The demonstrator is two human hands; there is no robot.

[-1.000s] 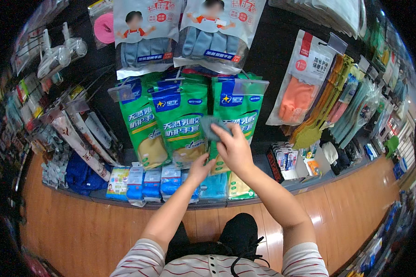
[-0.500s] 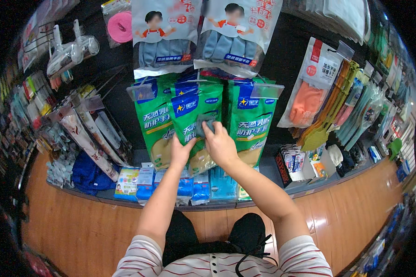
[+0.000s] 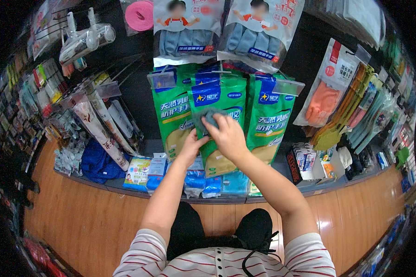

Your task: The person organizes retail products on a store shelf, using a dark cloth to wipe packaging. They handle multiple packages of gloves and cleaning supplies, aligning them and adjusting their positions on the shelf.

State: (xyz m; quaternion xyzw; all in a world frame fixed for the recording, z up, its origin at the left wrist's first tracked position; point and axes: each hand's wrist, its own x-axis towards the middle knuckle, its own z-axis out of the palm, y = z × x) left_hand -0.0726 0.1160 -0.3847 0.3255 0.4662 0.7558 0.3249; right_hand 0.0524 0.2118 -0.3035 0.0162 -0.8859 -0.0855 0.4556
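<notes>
**Green glove pack held at a shop display**

A shop display of hanging goods is seen from above, with two bare forearms reaching up from the lower edge; a green glove pack (image 3: 219, 124) hangs at the centre of the rack, between two like packs (image 3: 171, 115) (image 3: 269, 117); the right hand (image 3: 229, 136) is laid over the pack's front, its fingers (image 3: 213, 121) curled about a small grey-blue item pressed against it, though what that item is cannot be told; the left hand (image 3: 189, 147) is set at the pack's lower left edge, its fingers narrowed on the edge as far as can be seen. Above, two grey-blue glove packs (image 3: 222, 32) are hung; to the right, an orange glove pack (image 3: 323, 87); below, small blue packets (image 3: 203, 180) lie on the shelf (image 3: 125, 187).

Judged from this, the work is under way and not finished: the pack is gripped by both hands but hangs in line with its neighbours; whether it is on its hook cannot be told.
</notes>
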